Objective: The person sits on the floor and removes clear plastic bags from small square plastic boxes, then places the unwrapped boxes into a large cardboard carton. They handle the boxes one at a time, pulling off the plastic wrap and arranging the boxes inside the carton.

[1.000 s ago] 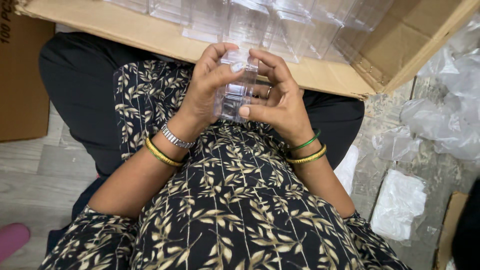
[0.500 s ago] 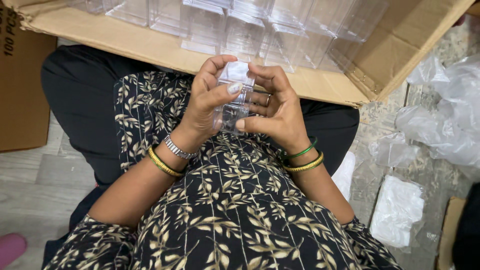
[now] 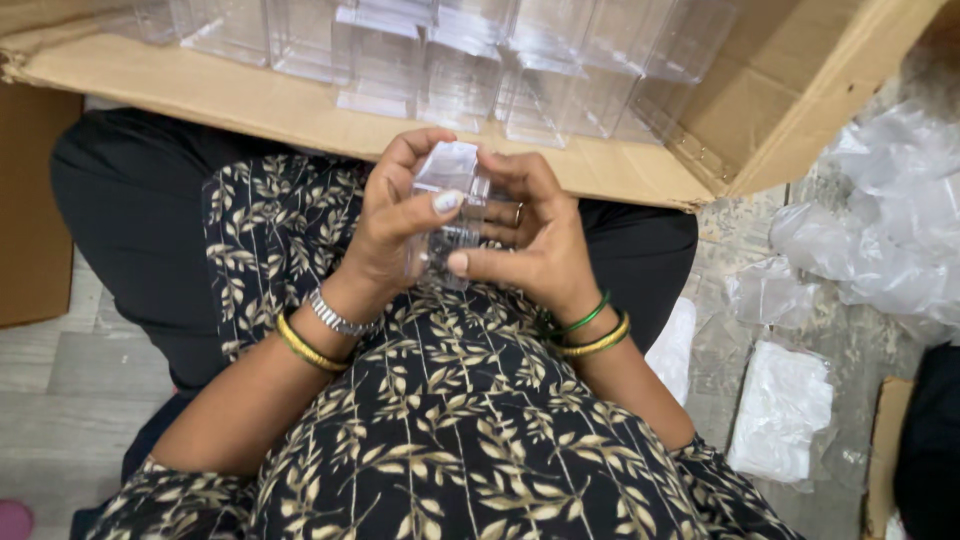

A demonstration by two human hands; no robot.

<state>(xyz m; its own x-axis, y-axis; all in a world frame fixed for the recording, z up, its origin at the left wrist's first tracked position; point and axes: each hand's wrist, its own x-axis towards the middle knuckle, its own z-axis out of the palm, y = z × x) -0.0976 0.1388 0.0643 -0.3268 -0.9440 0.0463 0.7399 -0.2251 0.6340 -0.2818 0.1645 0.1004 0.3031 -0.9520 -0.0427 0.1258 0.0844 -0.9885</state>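
Both hands hold a small clear plastic box (image 3: 452, 215) over the lap, just in front of a large brown cardboard carton (image 3: 300, 105).

The left hand (image 3: 395, 225) is closed around the box's left side, thumb across its front face, while the right hand (image 3: 530, 240) grips the right side with thumb below and fingertips (image 3: 490, 160) on the raised top flap. By the look of it, the box is being folded into shape or its lid flap worked shut; seating that flap would call for a light, steady press so the thin walls do not buckle. The box is transparent, glossy and upright, its flap a paler white. Many matching clear boxes (image 3: 480, 60) stand packed in the carton, and crumpled clear plastic bags (image 3: 880, 240) lie on the floor to the right.
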